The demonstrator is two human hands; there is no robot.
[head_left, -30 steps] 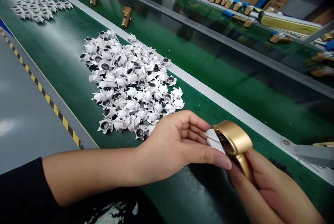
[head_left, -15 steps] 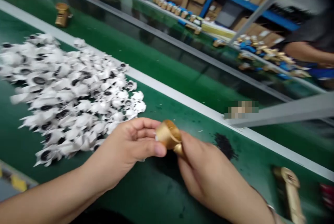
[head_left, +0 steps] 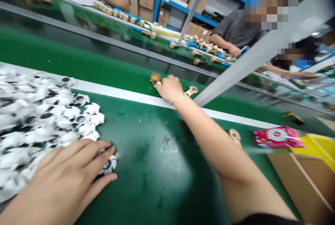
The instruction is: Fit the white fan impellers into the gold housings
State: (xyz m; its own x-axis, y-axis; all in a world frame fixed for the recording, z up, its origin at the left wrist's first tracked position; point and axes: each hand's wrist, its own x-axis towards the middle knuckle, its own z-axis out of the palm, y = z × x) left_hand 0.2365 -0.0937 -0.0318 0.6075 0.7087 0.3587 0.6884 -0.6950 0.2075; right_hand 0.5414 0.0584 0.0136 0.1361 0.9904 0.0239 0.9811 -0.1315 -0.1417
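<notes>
My left hand (head_left: pixel 75 169) lies at the near right edge of a pile of white finned plastic parts (head_left: pixel 49 116), fingers spread over a white part with a dark centre (head_left: pixel 108 164). Further away, my right hand (head_left: pixel 170 88) reaches over the white strip to the green belt. Its fingers are round the near end of a brass fitting (head_left: pixel 155 77), whose round open cup faces up. Just right of that wrist another brass fitting (head_left: pixel 193 91) lies on the belt. One more brass fitting (head_left: pixel 235 135) is partly hidden behind my right forearm.
A grey metal post (head_left: pixel 235 57) slants up on the right. Beyond it are a pink packet (head_left: pixel 278 137), a yellow bin (head_left: pixel 319 148) and a cardboard box (head_left: pixel 293 176). People sit across the line beside rows of brass and blue parts (head_left: pixel 117 13).
My hands have parted. The right one has carried the brass fitting forward to the belt, while the left has let go of it and moved down to the white pile. The view has swung right.
</notes>
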